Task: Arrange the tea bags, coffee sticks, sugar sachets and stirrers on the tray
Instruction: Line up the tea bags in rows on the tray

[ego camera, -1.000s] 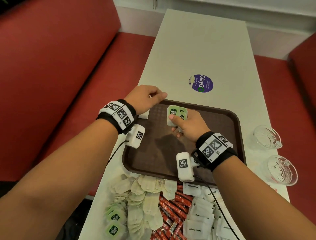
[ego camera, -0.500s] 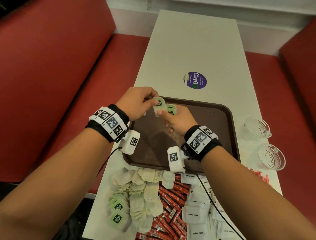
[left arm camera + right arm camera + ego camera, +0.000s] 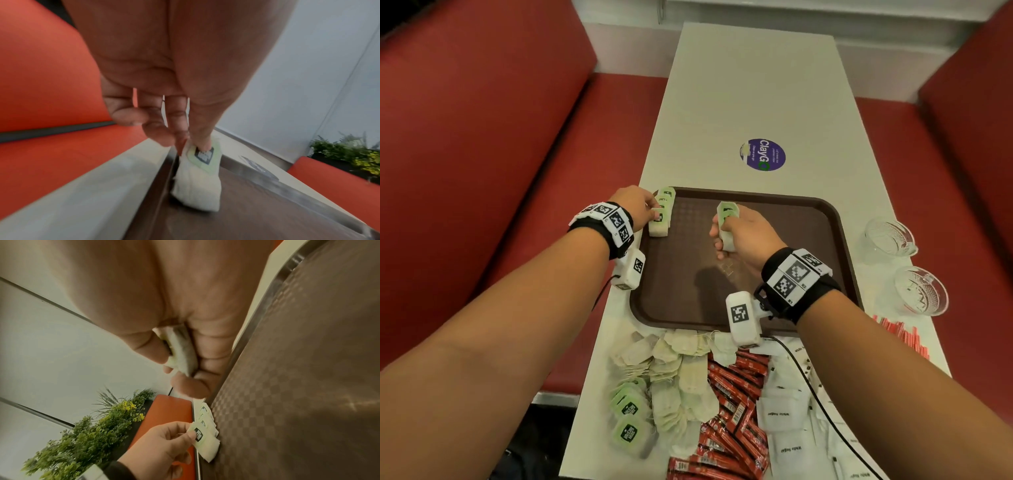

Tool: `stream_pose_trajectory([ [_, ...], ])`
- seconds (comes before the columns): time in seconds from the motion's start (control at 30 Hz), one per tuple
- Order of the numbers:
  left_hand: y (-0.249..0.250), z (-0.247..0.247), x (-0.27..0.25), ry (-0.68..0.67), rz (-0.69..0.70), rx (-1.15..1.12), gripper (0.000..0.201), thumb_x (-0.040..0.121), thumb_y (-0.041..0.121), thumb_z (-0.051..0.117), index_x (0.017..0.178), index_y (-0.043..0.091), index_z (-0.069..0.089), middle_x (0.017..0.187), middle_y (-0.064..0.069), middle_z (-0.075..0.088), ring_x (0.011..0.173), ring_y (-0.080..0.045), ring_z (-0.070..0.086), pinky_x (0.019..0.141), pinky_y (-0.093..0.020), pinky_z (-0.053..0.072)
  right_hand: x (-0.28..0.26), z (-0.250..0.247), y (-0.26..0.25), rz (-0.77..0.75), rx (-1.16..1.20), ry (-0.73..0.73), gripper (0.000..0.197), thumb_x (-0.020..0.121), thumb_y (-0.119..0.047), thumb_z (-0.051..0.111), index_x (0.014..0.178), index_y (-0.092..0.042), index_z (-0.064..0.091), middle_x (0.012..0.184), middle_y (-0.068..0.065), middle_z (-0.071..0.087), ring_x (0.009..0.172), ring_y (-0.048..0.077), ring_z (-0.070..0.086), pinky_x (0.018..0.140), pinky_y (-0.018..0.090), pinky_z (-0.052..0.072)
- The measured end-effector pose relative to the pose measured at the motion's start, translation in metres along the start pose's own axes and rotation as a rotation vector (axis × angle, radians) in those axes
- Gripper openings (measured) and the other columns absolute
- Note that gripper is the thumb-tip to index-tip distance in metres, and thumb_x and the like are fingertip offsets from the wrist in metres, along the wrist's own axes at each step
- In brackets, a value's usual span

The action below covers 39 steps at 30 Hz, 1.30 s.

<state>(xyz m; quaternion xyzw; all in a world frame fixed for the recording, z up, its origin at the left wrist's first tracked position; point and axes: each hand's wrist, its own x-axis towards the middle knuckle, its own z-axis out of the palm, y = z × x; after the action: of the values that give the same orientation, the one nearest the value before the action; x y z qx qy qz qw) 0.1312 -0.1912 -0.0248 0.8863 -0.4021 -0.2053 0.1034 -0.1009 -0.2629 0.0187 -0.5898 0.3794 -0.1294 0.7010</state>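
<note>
Left hand (image 3: 635,209) pinching the green tag end of a tea bag (image 3: 659,224), thumb and fingertips (image 3: 202,142) closed on it, bag's lower edge touching the tray (image 3: 835,240) just inside its left rim. Three more bags (image 3: 666,198) overlapped in a row just beyond the fingers, along the same rim. Right hand (image 3: 743,234) curled round a small stack (image 3: 726,219) of bags over the tray's middle, green tags poking out past the thumb.

Judged by looks: light, soft, limp paper pouches, easily crumpled or torn; best taken by the stiffer tag end, as now, with a gentle pinch. Likely to slide on the smooth tray if nudged, so the row beyond the left fingers could scatter.

Behind both wrists, on the table (image 3: 722,85): loose heap of bags (image 3: 671,377), red coffee sticks (image 3: 736,411), white sugar sachets (image 3: 787,418). Right of the right wrist, red stirrers (image 3: 900,337) and two glass cups (image 3: 907,263). Ahead of the hands, a purple sticker (image 3: 763,154). Nothing between either hand and the tray's bare floor; wrist cable (image 3: 818,401) trailing over the sachets might snag them.
</note>
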Motion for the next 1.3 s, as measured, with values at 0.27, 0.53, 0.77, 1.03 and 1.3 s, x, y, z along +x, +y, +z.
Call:
stream_pose_trajectory([
  [0.27, -0.004, 0.012, 0.017, 0.042, -0.057, -0.055, 0.018, 0.084, 0.032, 0.077, 0.099, 0.024, 0.073, 0.111, -0.001, 0.07, 0.098, -0.021, 0.062, 0.081, -0.027, 0.048, -0.016, 0.0, 0.01, -0.076, -0.017, -0.088, 0.012, 0.105, -0.016, 0.05, 0.105, -0.005, 0.055, 0.094, 0.016, 0.075, 0.068, 0.032, 0.065, 0.054, 0.036, 0.055],
  [0.53, 0.0, 0.023, 0.018, 0.145, -0.045, -0.047, 0.027, 0.08, 0.047, 0.074, 0.094, 0.025, 0.064, 0.098, 0.001, 0.063, 0.087, -0.019, 0.057, 0.071, -0.03, 0.046, -0.017, 0.015, 0.019, -0.058, -0.013, -0.064, 0.012, 0.103, -0.02, 0.055, 0.112, -0.012, 0.057, 0.095, 0.012, 0.077, 0.066, 0.031, 0.065, 0.046, 0.029, 0.05],
  [0.77, 0.013, 0.019, 0.01, 0.054, -0.011, 0.078, 0.04, 0.083, 0.049, 0.073, 0.103, 0.014, 0.067, 0.105, -0.005, 0.068, 0.101, -0.026, 0.063, 0.087, -0.039, 0.055, -0.017, 0.026, 0.026, -0.07, -0.081, -0.04, 0.011, 0.099, -0.026, 0.063, 0.103, -0.017, 0.062, 0.083, 0.008, 0.071, 0.062, 0.024, 0.062, 0.045, 0.029, 0.048],
  [1.03, 0.019, -0.022, -0.038, 0.07, 0.29, -0.35, 0.034, 0.095, 0.055, 0.054, 0.096, 0.026, 0.07, 0.083, 0.012, 0.066, 0.079, -0.006, 0.06, 0.067, -0.025, 0.043, -0.008, 0.038, 0.013, -0.088, -0.154, -0.018, 0.019, 0.097, -0.03, 0.065, 0.11, -0.016, 0.062, 0.076, 0.005, 0.065, 0.058, 0.019, 0.061, 0.045, 0.03, 0.05],
  [1.3, 0.02, -0.044, -0.076, -0.06, 0.471, -0.517, 0.024, 0.093, 0.047, 0.061, 0.093, 0.027, 0.074, 0.083, 0.005, 0.071, 0.07, -0.005, 0.058, 0.069, -0.022, 0.048, -0.008, 0.047, 0.001, -0.131, -0.219, -0.034, 0.01, 0.096, -0.027, 0.066, 0.096, -0.018, 0.063, 0.081, 0.008, 0.067, 0.061, 0.021, 0.063, 0.048, 0.033, 0.052],
])
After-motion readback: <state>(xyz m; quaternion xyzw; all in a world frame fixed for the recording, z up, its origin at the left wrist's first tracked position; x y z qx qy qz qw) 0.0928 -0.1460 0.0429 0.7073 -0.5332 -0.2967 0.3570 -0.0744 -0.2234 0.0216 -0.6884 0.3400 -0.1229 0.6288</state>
